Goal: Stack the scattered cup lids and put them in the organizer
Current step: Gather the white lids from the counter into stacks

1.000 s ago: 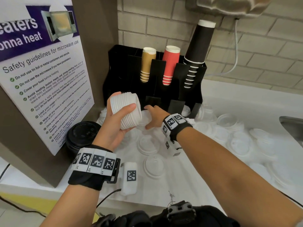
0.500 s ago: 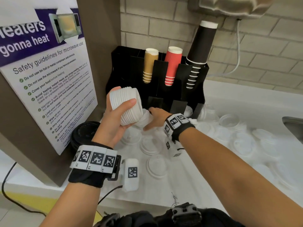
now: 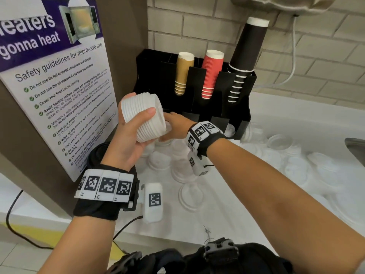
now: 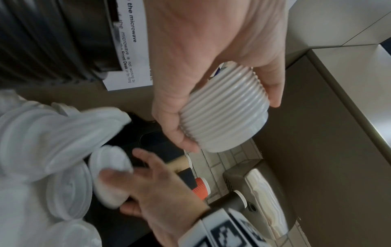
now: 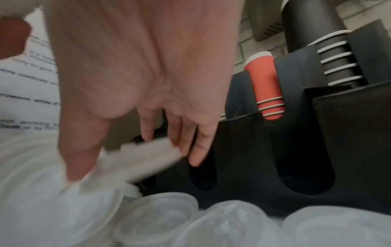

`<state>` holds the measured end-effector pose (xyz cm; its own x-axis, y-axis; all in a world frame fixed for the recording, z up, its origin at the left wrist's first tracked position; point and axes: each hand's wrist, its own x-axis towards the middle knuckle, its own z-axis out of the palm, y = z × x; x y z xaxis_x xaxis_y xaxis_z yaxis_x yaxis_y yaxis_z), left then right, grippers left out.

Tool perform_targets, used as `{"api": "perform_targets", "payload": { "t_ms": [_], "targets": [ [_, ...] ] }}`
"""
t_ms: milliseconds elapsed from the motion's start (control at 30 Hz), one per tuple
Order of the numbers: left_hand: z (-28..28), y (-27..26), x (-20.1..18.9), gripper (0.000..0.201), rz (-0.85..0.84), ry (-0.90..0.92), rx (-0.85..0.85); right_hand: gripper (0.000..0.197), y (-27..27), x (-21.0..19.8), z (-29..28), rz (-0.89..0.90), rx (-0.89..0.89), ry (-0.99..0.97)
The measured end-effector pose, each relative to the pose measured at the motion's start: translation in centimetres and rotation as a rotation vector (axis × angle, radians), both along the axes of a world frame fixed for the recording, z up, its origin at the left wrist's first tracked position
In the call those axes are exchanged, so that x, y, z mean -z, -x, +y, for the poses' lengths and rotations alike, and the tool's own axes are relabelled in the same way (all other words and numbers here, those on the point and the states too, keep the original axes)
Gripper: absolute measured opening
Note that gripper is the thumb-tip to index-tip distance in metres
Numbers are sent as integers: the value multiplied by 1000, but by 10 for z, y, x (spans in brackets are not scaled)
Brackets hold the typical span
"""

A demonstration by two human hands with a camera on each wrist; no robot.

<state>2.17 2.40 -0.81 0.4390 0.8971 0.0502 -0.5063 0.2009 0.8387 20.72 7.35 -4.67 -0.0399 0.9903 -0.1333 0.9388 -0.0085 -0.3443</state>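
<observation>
My left hand (image 3: 130,133) grips a stack of white cup lids (image 3: 143,116) lying sideways above the counter; the same stack (image 4: 224,113) shows ribbed in the left wrist view. My right hand (image 3: 173,127) pinches a single white lid (image 4: 110,177) between thumb and fingers, just right of and below the stack. That lid (image 5: 146,158) appears blurred in the right wrist view. The black organizer (image 3: 233,113) stands behind both hands, its front slots dark. Several loose white lids (image 3: 191,196) lie scattered on the white counter.
Gold (image 3: 182,74), red (image 3: 212,73) and black (image 3: 245,58) cup stacks stand in the organizer's rear slots. A poster panel (image 3: 53,91) rises at left, with black lids (image 3: 96,155) at its foot. A sink edge (image 3: 355,149) is at right.
My right hand has lifted a single lid off the counter toward the stack. My left hand has kept the stack nearly in place.
</observation>
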Motion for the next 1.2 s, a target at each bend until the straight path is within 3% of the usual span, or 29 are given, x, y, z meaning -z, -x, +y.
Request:
{"api": "perform_targets", "payload": {
  "t_ms": [67,233,333,433,733,933,1200],
  "targets": [
    [4,5,0,61,13,-12,-14,81,-11,-5,-11,1,21,39],
    [16,15,0,59,32,-27,-39,45,-57,-17,-36,-203,124,121],
    [20,17,-2,59,38,-42,-38,52,-82,-21,-48,-271,174,276],
    [21,14,-1,58,48,-59,-32,66,-96,-18,-57,-222,228,368],
    [17,6,4,60,51,-39,-26,85,-79,16,-52,-224,163,259],
    [9,-5,13,67,70,-8,14,76,-83,27,-55,-269,217,228],
    [-2,-30,26,68,126,69,62,61,-95,-7,-85,-91,267,54]
  ]
}}
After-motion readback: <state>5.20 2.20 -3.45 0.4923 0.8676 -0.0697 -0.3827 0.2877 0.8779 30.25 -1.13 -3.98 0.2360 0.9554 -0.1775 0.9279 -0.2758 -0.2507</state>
